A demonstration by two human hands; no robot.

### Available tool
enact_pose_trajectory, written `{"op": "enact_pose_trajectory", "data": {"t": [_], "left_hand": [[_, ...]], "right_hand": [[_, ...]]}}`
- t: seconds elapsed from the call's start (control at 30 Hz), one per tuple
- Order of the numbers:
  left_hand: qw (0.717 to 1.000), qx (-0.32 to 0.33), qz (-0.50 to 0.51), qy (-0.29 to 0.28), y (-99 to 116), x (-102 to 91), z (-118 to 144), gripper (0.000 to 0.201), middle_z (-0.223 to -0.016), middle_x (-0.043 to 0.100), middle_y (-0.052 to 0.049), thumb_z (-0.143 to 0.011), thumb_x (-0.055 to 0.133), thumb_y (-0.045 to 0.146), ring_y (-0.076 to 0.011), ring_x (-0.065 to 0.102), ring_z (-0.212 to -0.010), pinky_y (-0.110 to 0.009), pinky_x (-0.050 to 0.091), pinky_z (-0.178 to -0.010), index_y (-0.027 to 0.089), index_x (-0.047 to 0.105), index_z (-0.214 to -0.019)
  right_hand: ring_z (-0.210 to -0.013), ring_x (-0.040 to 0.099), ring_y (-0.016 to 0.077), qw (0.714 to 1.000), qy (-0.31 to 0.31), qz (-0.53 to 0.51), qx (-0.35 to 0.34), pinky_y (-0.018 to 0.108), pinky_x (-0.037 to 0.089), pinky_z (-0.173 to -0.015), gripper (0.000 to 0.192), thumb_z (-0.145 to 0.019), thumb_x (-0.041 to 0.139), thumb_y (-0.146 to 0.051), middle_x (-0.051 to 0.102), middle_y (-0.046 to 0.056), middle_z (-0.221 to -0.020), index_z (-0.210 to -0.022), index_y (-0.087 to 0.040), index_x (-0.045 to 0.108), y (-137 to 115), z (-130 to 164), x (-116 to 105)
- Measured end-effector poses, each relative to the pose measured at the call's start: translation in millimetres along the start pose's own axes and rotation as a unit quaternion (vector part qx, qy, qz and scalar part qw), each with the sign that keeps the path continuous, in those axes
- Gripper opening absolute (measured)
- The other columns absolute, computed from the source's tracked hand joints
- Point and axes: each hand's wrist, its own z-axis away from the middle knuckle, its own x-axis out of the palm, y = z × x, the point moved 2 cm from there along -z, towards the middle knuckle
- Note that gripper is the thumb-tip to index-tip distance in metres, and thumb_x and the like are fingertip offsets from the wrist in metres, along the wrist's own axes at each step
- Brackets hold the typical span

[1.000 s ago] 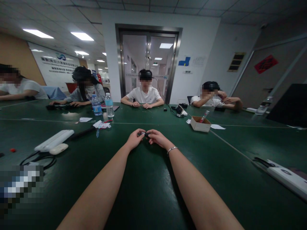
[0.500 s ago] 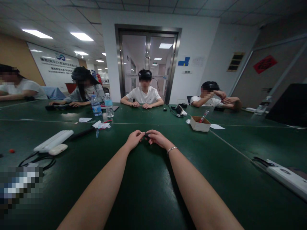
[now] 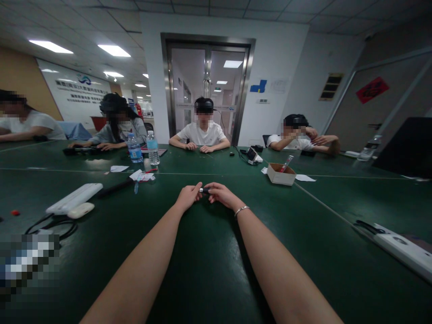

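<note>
I've got both hands out ahead on the green surface [image 3: 209, 270], left hand [image 3: 189, 196] and right hand [image 3: 220, 194] meeting fingertip to fingertip, each grip pinched shut on a small dark object [image 3: 204, 191] held between them just above the surface, too tiny to make out. Off to the right sits an open cardboard box [image 3: 281, 175] with a red-tipped pen-like thing [image 3: 287, 163] sticking up out of it. Two water bottles [image 3: 144, 148] stand side by side further left, both partly filled.
</note>
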Motion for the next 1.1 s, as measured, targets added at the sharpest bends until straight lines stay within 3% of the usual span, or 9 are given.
{"op": "enact_pose_trajectory", "data": {"t": [0.13,0.27,0.4,0.57,0.73,0.8,0.93,1.0,1.1], "left_hand": [[1.000,0.005,0.014,0.020,0.5,2.5,0.2,0.055,-0.065,0.060,-0.003,-0.080,0.032,0.060,-0.0130,0.053,-0.053,-0.025,0.040,-0.055,0.015,0.063,-0.078],[0.997,0.025,0.065,0.040,-1.5,1.8,-2.4,0.036,-0.079,0.061,-0.003,-0.081,0.041,0.046,-0.0126,0.055,-0.062,-0.024,0.043,-0.059,0.018,0.059,-0.093],[0.997,0.041,0.064,0.025,-4.9,1.6,-5.4,0.021,-0.088,0.062,-0.004,-0.076,0.051,0.027,-0.0142,0.057,-0.078,-0.025,0.045,-0.072,0.017,0.059,-0.092],[0.999,0.000,0.045,-0.024,1.1,3.0,-2.2,0.033,-0.094,0.060,-0.006,-0.076,0.050,0.039,-0.0146,0.057,-0.078,-0.026,0.044,-0.071,0.016,0.053,-0.099],[0.982,-0.050,-0.112,-0.141,23.1,0.6,6.4,0.064,-0.096,0.060,-0.009,-0.052,0.067,0.058,-0.0202,0.057,-0.081,-0.025,0.042,-0.063,0.014,0.053,-0.097],[0.961,-0.026,-0.169,-0.217,33.7,3.7,10.7,0.059,-0.089,0.061,-0.007,-0.046,0.072,0.055,-0.0201,0.057,-0.076,-0.025,0.041,-0.059,0.016,0.057,-0.088],[0.940,-0.023,-0.150,-0.305,44.8,14.0,16.8,0.037,-0.070,0.061,-0.002,-0.059,0.067,0.041,-0.0160,0.057,-0.060,-0.024,0.040,-0.052,0.016,0.058,-0.084],[0.948,-0.035,-0.130,-0.289,43.2,16.6,16.9,0.031,-0.062,0.059,-0.001,-0.064,0.063,0.034,-0.0149,0.056,-0.055,-0.023,0.040,-0.050,0.016,0.057,-0.089],[0.968,-0.009,-0.153,-0.199,34.3,14.3,13.3,0.024,-0.061,0.058,0.000,-0.070,0.055,0.027,-0.0144,0.056,-0.056,-0.023,0.040,-0.054,0.017,0.058,-0.091]], "right_hand": [[-0.047,0.058,0.0082,1.000,0.014,-0.001,-0.002,0.018,0.052,-0.046,0.019,-0.079,0.049,-0.004,0.060,0.001,-0.065,-0.095,-0.012,0.055,0.4,-0.3,-0.2],[-0.046,0.058,0.0080,1.000,0.024,-0.006,0.007,0.017,0.051,-0.046,0.019,-0.080,0.049,-0.004,0.059,0.000,-0.061,-0.096,-0.012,0.055,0.4,-0.6,-0.3],[-0.046,0.058,0.0076,1.000,0.029,-0.006,0.006,0.016,0.051,-0.045,0.018,-0.080,0.049,-0.004,0.060,0.001,-0.063,-0.095,-0.011,0.056,0.1,-0.8,0.1],[-0.045,0.057,0.0085,0.999,0.048,-0.006,0.011,0.017,0.050,-0.045,0.017,-0.079,0.048,-0.002,0.059,0.001,-0.057,-0.092,-0.010,0.056,0.4,-0.8,0.2],[-0.044,0.058,0.0101,0.992,0.118,-0.054,-0.002,0.019,0.049,-0.043,0.016,-0.080,0.046,-0.003,0.060,0.002,-0.059,-0.092,-0.012,0.053,2.1,-2.6,-4.9],[-0.044,0.058,0.0108,0.989,0.130,-0.065,-0.006,0.019,0.048,-0.042,0.017,-0.081,0.044,-0.004,0.060,0.002,-0.060,-0.092,-0.013,0.053,3.4,-3.9,-6.3],[-0.042,0.056,0.0102,0.989,0.131,-0.069,-0.007,0.020,0.048,-0.043,0.016,-0.081,0.043,-0.005,0.059,0.002,-0.058,-0.091,-0.013,0.053,5.7,-5.6,-6.8],[-0.042,0.056,0.0098,0.989,0.132,-0.072,-0.010,0.020,0.049,-0.043,0.016,-0.081,0.043,-0.004,0.059,0.002,-0.058,-0.090,-0.013,0.053,6.0,-5.6,-6.9],[-0.042,0.057,0.0106,0.988,0.133,-0.076,-0.014,0.020,0.048,-0.042,0.016,-0.081,0.043,-0.004,0.059,0.002,-0.057,-0.091,-0.012,0.053,5.3,-4.9,-7.3]]}}
